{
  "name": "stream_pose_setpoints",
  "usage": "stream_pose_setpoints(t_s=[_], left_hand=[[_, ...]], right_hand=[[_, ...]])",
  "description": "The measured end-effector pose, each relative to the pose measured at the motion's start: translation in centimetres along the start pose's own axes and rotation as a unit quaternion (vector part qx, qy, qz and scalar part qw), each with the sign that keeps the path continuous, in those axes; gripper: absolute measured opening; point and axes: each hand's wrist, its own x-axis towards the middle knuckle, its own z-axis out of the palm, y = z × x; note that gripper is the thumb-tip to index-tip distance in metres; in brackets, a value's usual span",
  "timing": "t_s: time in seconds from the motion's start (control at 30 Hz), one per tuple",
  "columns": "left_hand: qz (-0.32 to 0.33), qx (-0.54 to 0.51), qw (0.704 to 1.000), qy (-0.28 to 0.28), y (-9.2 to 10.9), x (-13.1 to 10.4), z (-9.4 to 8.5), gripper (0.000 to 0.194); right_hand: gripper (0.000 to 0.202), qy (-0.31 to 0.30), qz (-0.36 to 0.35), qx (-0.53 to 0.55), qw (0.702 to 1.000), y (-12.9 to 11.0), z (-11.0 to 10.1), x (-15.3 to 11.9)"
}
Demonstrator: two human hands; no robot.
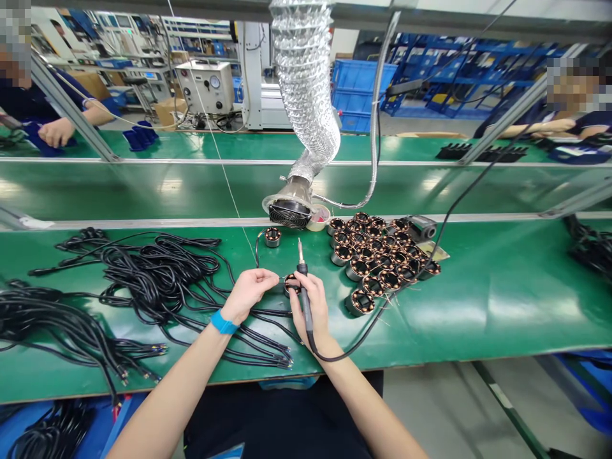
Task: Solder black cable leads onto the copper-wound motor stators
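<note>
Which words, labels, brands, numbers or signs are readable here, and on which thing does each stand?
No text can be read.
Gauge on the metal box: markings too small.
Upper-left screen: too blurred.
Soldering iron: no readable lettering.

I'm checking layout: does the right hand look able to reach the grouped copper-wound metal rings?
Probably yes: nothing visible blocks the green bench between the right hand and rings, though that hand holds a black soldering iron.

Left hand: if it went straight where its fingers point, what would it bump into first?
Probably the ring by the right hand, just past the left hand's fingertips, though depth is hard to tell.
</note>
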Motion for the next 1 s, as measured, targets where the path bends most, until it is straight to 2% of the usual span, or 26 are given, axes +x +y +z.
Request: stream_pose_setpoints(t_s=[0.33,0.67,0.73,0.83,0.93,1.0], left_hand=[[0.006,-0.002,1.000,0.009,0.1,-0.1,0.7,0.042],[0.007,-0.001,0.997,-0.081,0.0,-0.5,-0.4,0.050],[0.023,0.010,0.998,-0.057,-0.1,-0.4,-0.5,0.054],[0.083,-0.006,0.996,0.040,-0.3,-0.1,-0.7,0.060],[0.165,-0.069,0.973,0.148,-0.3,0.0,-1.2,0.059],[0.208,-0.078,0.954,0.200,0.0,-0.3,-1.6,0.056]], right_hand=[[0.045,0.007,-0.003,0.012,1.000,0.0,0.3,0.0],[0.045,0.020,-0.010,-0.008,1.000,-0.1,0.0,0.1],[0.044,0.039,-0.016,-0.015,0.999,-0.2,0.0,0.2],[0.041,0.080,-0.020,-0.028,0.996,-0.5,-0.2,0.5],[0.039,0.135,-0.027,-0.039,0.990,-0.5,-0.7,0.6],[0.039,0.179,-0.033,-0.050,0.982,-0.5,-1.0,0.6]])
